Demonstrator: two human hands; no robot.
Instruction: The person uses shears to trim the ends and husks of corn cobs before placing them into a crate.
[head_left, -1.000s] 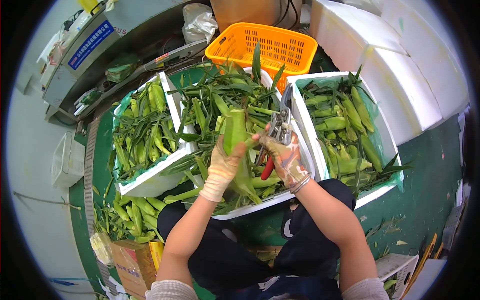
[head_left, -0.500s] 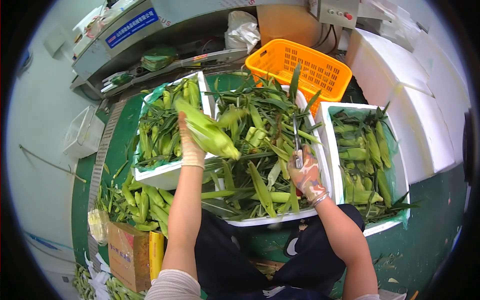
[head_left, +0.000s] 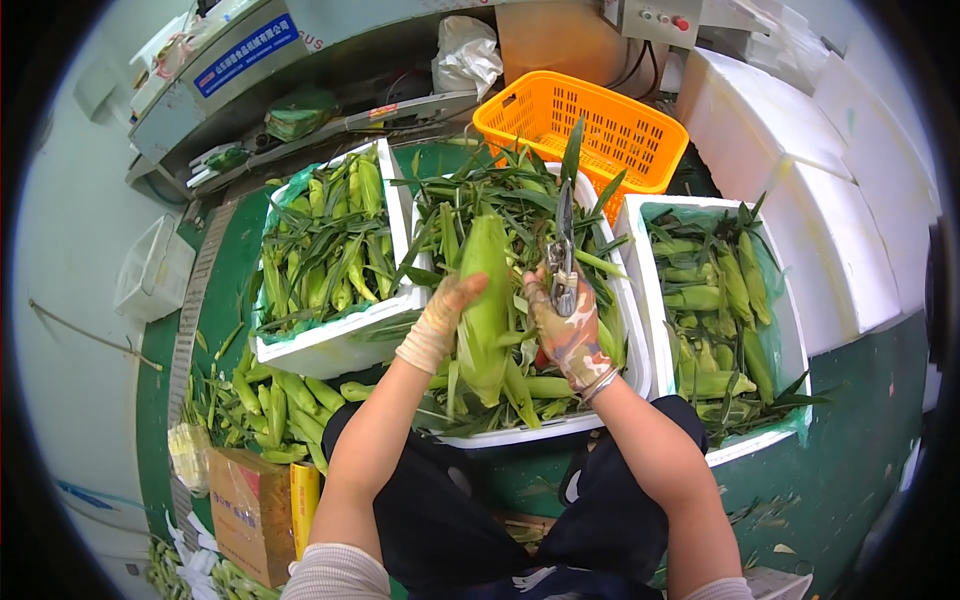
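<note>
So we've swung the corn ear [head_left: 484, 305] back over the middle box [head_left: 560, 428] | left hand [head_left: 440, 322] grip clenched round it | right hand [head_left: 565, 325] grip grasping shears [head_left: 563, 250], now alongside the ear

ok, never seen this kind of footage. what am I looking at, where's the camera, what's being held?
No machine here: a person works with two gloved hands. The camera is a wide fisheye lens worn on the head, looking down, so straight edges curve near the rim and the forearms enter from below.

The left hand holds an ear of corn in its green husk, upright over the middle white foam box. The right hand holds shears, blades pointing away.

That box holds husk leaves. White boxes to the left and right hold more green ears. An orange basket sits behind, and loose ears lie on the green surface at lower left.
</note>
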